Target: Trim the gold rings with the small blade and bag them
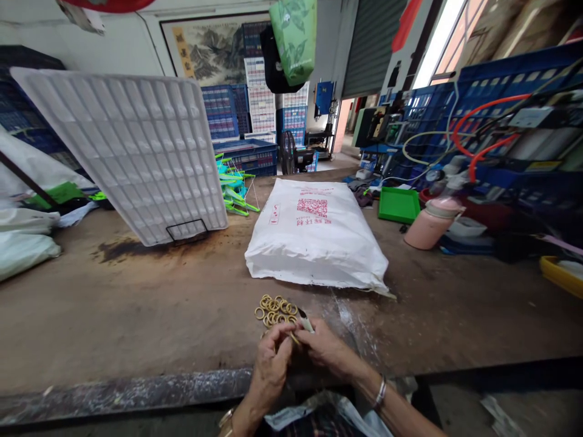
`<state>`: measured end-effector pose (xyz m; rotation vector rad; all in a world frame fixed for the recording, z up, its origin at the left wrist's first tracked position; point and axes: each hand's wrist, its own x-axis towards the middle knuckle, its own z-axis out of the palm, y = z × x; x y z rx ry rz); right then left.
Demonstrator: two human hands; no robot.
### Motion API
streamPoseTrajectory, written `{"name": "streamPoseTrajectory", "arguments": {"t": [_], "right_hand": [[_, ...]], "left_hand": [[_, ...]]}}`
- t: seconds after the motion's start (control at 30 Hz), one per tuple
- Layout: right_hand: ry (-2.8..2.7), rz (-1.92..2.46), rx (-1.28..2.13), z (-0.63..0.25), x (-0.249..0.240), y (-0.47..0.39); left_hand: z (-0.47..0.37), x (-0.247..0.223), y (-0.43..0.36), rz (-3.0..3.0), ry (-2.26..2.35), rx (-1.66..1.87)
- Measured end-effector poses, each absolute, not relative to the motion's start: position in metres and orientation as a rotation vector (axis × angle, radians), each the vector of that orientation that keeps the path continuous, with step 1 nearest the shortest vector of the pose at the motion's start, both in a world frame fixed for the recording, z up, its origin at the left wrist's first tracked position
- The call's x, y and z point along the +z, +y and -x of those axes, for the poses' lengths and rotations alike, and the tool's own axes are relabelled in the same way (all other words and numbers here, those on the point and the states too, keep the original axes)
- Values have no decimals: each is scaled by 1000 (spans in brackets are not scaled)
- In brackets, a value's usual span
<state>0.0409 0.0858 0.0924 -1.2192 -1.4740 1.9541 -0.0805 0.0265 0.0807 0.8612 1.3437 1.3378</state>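
Note:
Several brass-coloured rings (276, 308) lie in a loose pile on the brown worktable (200, 321), just beyond my hands. My left hand (272, 358) is closed, its thumb and fingers pinching one brass ring (295, 338) close to the table's front edge. My right hand (328, 346) meets it from the other side, its fingertips at the same ring. Out of the right hand's grip sticks a small tool with a pale handle (307, 325) and a dark pointed tip; fingers hide the rest of it.
Beyond the rings lies a full white sack (314, 243) with red print. A white ribbed plastic tray (136, 152) stands tilted at left, green hangers (234, 188) beside it. To the right are a green tray (399, 204), a pink bottle (432, 224) and a yellow bin (562, 276).

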Motion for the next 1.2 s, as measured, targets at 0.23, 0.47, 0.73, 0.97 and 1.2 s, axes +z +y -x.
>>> {"name": "streamPoseTrajectory", "arguments": {"t": [0.23, 0.47, 0.73, 0.97, 1.2], "right_hand": [[-1297, 1156, 2211, -45, 91, 79], [-1574, 1153, 1746, -48, 77, 80], [-1725, 1132, 1521, -48, 71, 83], [-1714, 1114, 1547, -47, 62, 77], [-1768, 1098, 1542, -50, 65, 68]], "left_hand": [[78, 88, 21, -1169, 1451, 1328], [80, 86, 24, -1275, 1622, 1298], [71, 82, 21, -1130, 1514, 1249], [68, 77, 13, -894, 1416, 1123], [63, 79, 7, -822, 1388, 1094]]}}
